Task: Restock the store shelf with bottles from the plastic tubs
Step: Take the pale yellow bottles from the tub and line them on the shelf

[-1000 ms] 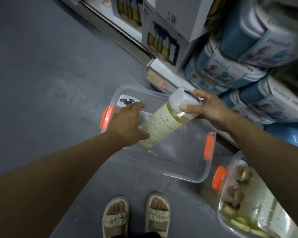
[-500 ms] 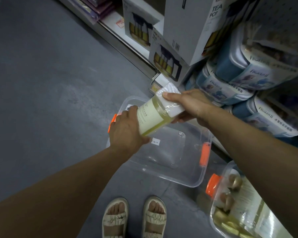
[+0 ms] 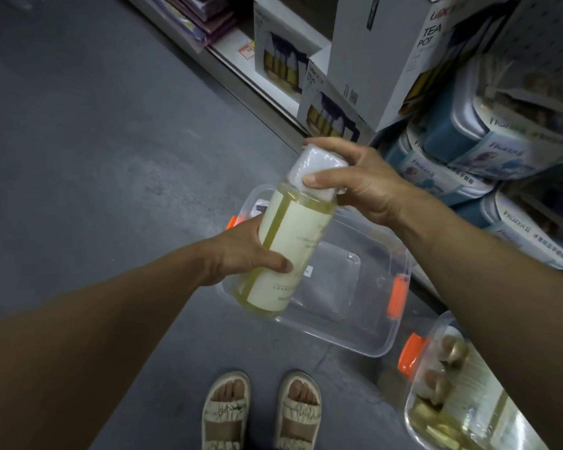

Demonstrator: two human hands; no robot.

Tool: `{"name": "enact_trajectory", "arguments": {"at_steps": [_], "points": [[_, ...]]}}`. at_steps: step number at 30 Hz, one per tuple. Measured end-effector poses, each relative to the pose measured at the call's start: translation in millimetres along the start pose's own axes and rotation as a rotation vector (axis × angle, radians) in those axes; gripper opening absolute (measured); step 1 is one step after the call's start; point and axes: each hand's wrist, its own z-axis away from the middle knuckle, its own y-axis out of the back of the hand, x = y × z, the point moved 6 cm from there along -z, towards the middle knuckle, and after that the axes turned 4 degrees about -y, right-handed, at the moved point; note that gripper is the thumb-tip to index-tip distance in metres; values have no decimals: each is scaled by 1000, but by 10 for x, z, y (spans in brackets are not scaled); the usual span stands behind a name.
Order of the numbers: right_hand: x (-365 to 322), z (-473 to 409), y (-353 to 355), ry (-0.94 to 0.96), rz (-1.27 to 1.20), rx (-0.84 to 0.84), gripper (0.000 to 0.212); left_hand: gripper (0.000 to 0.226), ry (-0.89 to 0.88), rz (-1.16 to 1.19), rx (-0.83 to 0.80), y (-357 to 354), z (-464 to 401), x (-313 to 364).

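Grey concrete floor [image 3: 78, 157] runs beside the store shelf, and everything sits around the clear tub [image 3: 355, 306] on it. Nearest, sandalled feet [image 3: 260, 414] stand just short of the tub; to its right a second tub [image 3: 462, 384] holds more bottles. Above the tub, the bottle [image 3: 290, 251] is held tilted: the left hand [image 3: 241, 254] wraps its body to carry the weight, the right hand [image 3: 358, 183] pinches the white cap, probably to steer it. Beyond the tub, teapot boxes [image 3: 381, 60] crowd the shelf [image 3: 251, 79].
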Motion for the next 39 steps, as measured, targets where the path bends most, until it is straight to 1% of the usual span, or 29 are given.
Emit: {"name": "enact_trajectory", "arguments": {"at_steps": [2, 4, 7, 8, 10, 13, 15, 17, 19, 22, 27, 30, 34, 36, 39], "points": [[21, -25, 21, -12, 40, 165, 56, 65, -24, 17, 52, 6, 13, 27], [50, -51, 31, -39, 46, 287, 56, 74, -78, -61, 147, 10, 28, 33], [77, -100, 12, -80, 81, 400, 50, 93, -116, -264, 369, 63, 103, -8], [80, -123, -8, -82, 102, 422, 48, 97, -102, -305, 415, 84, 123, -42], [76, -170, -79, -74, 148, 452, 50, 98, -67, -333, 448, 129, 135, -107], [103, -209, -213, -67, 180, 436, 58, 93, -44, -328, 446, 203, 157, -175], [177, -216, -317, -50, 166, 338, 57, 90, -24, -313, 440, 263, 186, -254], [302, -209, -393, -31, 155, 231, 61, 87, -8, -256, 468, 342, 232, -364], [484, -216, -425, -42, 230, 188, 60, 85, 8, -179, 524, 437, 283, -496], [859, -274, -475, -97, 412, 168, 60, 83, 40, -95, 619, 571, 326, -712], [1491, -457, -628, -153, 582, 127, 76, 79, 63, -65, 712, 714, 296, -1005], [1799, -606, -719, -150, 613, 159, 89, 79, 52, -60, 748, 731, 248, -1136], [2136, -786, -787, -125, 596, 246, 98, 80, 37, -92, 770, 742, 168, -1271], [2223, -862, -834, -63, 551, 267, 97, 80, 26, -100, 769, 763, 133, -1317], [2278, -958, -897, 12, 495, 311, 88, 80, 10, -101, 763, 804, 94, -1370]]}}
